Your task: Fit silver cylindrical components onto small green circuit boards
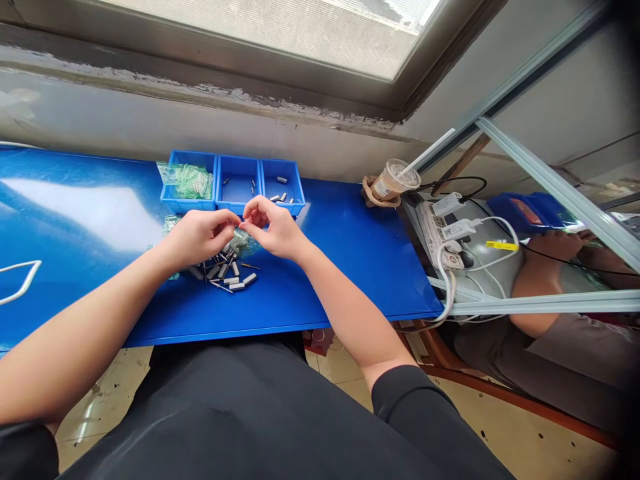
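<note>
Over the blue table (pixel 345 260), my left hand (pixel 204 233) and my right hand (pixel 273 228) meet with their fingertips pinched together. Whatever sits between the fingertips is too small and too covered to make out. Below them lies a loose pile of short silvery metal cylinders (pixel 236 285) and thin pin-like metal pieces (pixel 250 266). Clear greenish plastic bags (pixel 245 245) lie behind the pile, partly hidden by my hands. Three blue bins stand in a row beyond: the left bin (pixel 170 193) holds small bags, the middle bin (pixel 239 190) and right bin (pixel 280 167) a few metal parts.
A drink cup (pixel 395 181) with a straw stands in a cardboard holder at the table's back right. Past the right edge are a power strip (pixel 434 233) with chargers, white cables and a metal frame (pixel 545 303). Another person's arm (pixel 537 287) shows beyond the frame. A white loop (pixel 25 283) lies at left.
</note>
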